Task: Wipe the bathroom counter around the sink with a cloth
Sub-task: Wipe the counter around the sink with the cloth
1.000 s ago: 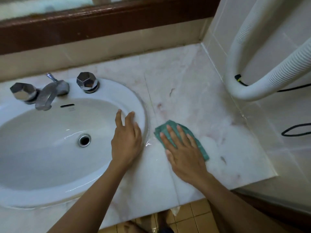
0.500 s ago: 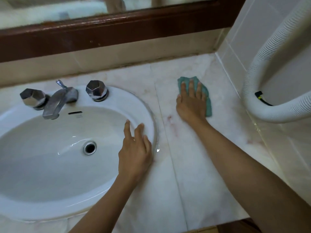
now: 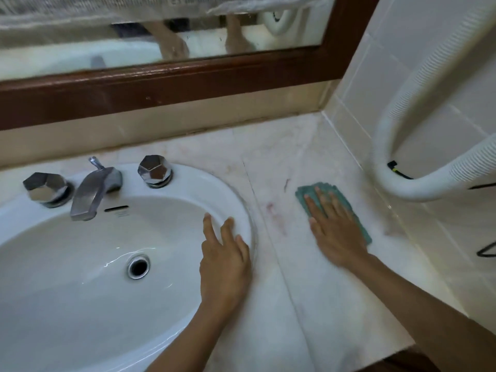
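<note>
Cloth (image 3: 302, 198) lies flat on the counter (image 3: 281, 146) right of the sink (image 3: 214, 183), near the tiled right wall (image 3: 402, 89), pressed under the right hand's (image 3: 335, 232) straight, spread fingers. Left hand (image 3: 225, 264) rests flat on the sink's right rim, gripping nothing.

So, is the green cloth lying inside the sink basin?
No, the cloth lies flat on the counter right of the sink, under the right hand.

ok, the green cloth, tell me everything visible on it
The teal-green cloth looks like soft fabric, folded in layers, lying flat on the marble counter right of the sink. The right hand presses it with straight fingers, covering most of it; only its far end and right edge show.
</note>
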A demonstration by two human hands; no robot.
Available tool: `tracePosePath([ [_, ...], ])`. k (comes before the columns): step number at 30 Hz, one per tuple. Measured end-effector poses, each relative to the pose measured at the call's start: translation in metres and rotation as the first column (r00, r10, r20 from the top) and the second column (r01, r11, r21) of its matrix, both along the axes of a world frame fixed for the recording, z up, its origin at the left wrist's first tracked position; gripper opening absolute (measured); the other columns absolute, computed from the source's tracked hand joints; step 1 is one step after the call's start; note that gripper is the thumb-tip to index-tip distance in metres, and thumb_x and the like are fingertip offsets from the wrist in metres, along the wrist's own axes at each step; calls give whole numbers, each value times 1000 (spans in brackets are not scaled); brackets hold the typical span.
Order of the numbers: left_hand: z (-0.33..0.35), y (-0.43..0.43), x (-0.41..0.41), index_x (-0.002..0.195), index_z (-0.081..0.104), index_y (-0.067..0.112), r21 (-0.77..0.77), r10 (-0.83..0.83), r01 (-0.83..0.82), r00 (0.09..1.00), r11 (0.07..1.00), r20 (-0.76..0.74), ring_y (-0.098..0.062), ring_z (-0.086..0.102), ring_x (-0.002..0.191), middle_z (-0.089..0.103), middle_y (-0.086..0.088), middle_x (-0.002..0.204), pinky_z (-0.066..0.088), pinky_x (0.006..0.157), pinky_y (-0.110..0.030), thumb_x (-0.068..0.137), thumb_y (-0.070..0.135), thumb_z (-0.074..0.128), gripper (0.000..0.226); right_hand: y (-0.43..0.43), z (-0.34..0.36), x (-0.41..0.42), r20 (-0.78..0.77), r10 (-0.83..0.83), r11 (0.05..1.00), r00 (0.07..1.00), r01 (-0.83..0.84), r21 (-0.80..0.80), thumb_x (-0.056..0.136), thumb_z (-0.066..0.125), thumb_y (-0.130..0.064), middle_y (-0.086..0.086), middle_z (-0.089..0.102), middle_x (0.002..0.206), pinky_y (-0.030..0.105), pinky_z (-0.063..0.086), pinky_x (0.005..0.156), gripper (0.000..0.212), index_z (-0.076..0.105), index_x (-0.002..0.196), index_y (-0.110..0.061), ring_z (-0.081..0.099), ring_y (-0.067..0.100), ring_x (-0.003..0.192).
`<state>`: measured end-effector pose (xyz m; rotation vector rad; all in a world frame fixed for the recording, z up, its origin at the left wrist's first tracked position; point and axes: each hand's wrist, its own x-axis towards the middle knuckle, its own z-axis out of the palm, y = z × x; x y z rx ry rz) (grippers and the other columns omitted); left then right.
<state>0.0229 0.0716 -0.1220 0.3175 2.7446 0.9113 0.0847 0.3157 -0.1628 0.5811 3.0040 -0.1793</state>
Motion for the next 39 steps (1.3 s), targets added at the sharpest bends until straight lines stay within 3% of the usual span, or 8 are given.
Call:
tracePosePath([
  [5, -4, -1, -3, 145, 29, 29, 10, -24, 24, 999, 1000, 22, -31, 39, 124, -9, 4, 159, 44, 92, -44, 101, 36, 28, 45, 11, 1, -105, 20, -238, 970, 971, 239, -33, 101, 14, -41, 2, -5, 162, 45, 1, 120, 56, -1, 153, -26, -5, 27, 148],
  [10, -10, 0, -5, 146, 28, 29, -13, -25, 25, 1000, 1000, 12, -31, 39, 121, -11, 1, 159, 46, 90, -45, 100, 35, 28, 46, -14, 11, -171, 53, -132, 978, 990, 139, -156, 102, 12, -45, -2, -6, 162, 45, -1, 118, 55, 1, 153, -29, -6, 26, 148],
  [17, -10, -2, -6, 146, 29, 29, 11, -29, 29, 999, 1000, 16, -31, 38, 123, -10, 2, 160, 45, 91, -43, 100, 36, 29, 46, -50, 3, -82, -42, 15, 996, 999, -19, -89, 99, 8, -47, -9, -3, 161, 35, -5, 117, 56, 3, 153, -33, -7, 18, 148],
  [26, -9, -2, -6, 148, 28, 26, -14, -53, 53, 998, 999, 18, -31, 40, 119, -11, -8, 161, 45, 88, -43, 101, 35, 27, 48, -6, -2, -87, 1, -369, 930, 930, 369, -6, 102, 16, -38, 1, -1, 162, 45, 5, 119, 54, 2, 153, -26, -1, 28, 148],
  [29, -10, -2, -6, 148, 28, 26, -19, -53, 54, 998, 998, 18, -31, 40, 118, -11, -7, 161, 45, 88, -43, 100, 34, 28, 48, -44, 0, -107, -7, -226, 972, 974, 225, -68, 102, 24, -38, 1, -1, 162, 47, 7, 119, 57, 4, 153, -25, -1, 30, 148],
  [33, -8, -1, -6, 148, 26, 29, -18, -37, 37, 999, 999, 34, -29, 36, 125, -14, -1, 161, 43, 93, -43, 101, 36, 27, 48, -96, 2, -55, -30, 93, 991, 995, -96, -98, 96, 7, -46, -9, 1, 161, 36, -1, 117, 59, 8, 153, -32, -5, 19, 148],
  [36, -9, 0, -6, 147, 28, 28, -8, -32, 32, 999, 999, 27, -30, 39, 121, -12, -2, 162, 45, 90, -44, 100, 35, 28, 47, -73, -2, -8, -69, 123, 989, 990, -127, -72, 99, 15, -45, -12, 7, 160, 33, 2, 118, 54, 14, 152, -36, 0, 13, 148],
  [39, -10, -1, -4, 146, 29, 27, 1, -33, 33, 999, 999, 16, -30, 41, 118, -10, -2, 162, 46, 87, -45, 100, 35, 29, 46, -27, -4, -13, -44, -18, 1000, 999, 17, -14, 97, 13, -45, -9, 7, 161, 32, 1, 118, 56, 12, 152, -34, 0, 15, 148],
])
